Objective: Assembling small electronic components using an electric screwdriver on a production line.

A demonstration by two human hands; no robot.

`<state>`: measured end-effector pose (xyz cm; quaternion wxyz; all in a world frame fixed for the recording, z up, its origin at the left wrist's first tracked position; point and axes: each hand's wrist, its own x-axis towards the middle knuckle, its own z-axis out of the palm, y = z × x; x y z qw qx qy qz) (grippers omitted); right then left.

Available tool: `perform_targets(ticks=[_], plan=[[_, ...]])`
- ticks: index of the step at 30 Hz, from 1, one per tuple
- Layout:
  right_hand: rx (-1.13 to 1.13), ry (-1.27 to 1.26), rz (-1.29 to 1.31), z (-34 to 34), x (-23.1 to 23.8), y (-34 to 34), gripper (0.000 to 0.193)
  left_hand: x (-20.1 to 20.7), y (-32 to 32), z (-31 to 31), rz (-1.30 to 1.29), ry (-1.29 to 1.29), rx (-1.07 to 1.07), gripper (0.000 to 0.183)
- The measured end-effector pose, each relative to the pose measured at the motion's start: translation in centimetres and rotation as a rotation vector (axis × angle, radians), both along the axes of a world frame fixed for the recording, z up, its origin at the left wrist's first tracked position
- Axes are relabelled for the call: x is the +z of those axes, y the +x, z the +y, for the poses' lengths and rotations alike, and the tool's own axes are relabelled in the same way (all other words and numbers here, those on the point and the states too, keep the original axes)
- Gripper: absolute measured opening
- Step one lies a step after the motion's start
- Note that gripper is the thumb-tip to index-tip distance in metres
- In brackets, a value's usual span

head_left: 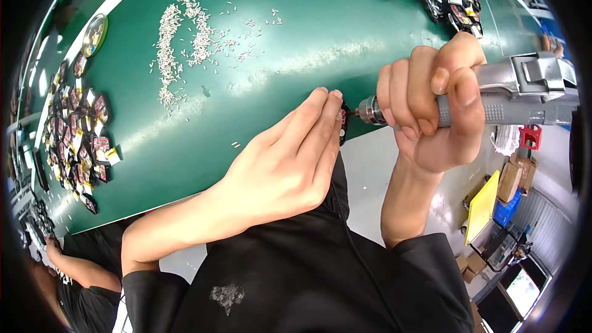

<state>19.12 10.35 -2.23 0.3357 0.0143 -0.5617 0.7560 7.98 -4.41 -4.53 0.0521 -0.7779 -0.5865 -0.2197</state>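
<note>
My left hand (pixel 290 154) reaches across to the near edge of the green table (pixel 259 86), its fingers straight and pressed together. Against its fingertips it holds a small black part (pixel 343 124) with a reddish face, turned to the right; most of the part is hidden behind the fingers. My right hand (pixel 431 102) is wrapped round a grey electric screwdriver (pixel 524 113), held level with its metal chuck pointing left. The bit meets or nearly meets the black part; I cannot tell whether they touch.
Many small white pins (pixel 166 55) lie scattered over the table. Heaps of black parts with pale labels stand at the left (pixel 77 132) and far right (pixel 453 0). A round green dish (pixel 95 36) sits at far left. A co-worker's arm (pixel 86 265) shows lower left; a yellow board (pixel 483 206) stands right.
</note>
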Motion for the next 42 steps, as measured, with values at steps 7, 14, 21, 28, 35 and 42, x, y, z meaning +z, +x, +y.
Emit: perform_targets(ticks=[7, 14, 21, 28, 35, 42], plan=[[0.102, -0.036, 0.089, -0.7, 0.1, -0.3, 0.016, 0.3, 0.0, -1.6, -0.002, 0.014, 0.052, 0.039], [-0.05, -0.4, 0.349, -1.3, 0.6, 0.7, 0.021, 3.9, -8.4, -10.3, -0.118, 0.088, 0.546, 0.053], [-0.044, -0.549, 0.253, -3.7, -2.3, -1.2, 0.018, 5.1, -18.5, -18.6, 0.398, 0.044, 1.227, 0.034], [-0.08, -0.689, 0.249, -4.0, -3.1, -1.2, 0.018, 3.6, -12.2, -9.7, -0.086, 0.075, 0.667, 0.028], [-0.056, -0.744, 0.257, -3.8, -3.2, -0.8, 0.018, 1.9, -13.5, -4.2, -0.011, 0.03, 0.608, 0.017], [-0.017, -0.781, 0.292, -3.7, -3.3, -0.6, 0.017, 1.4, -14.7, -3.4, 0.216, -0.003, 0.525, 0.011]])
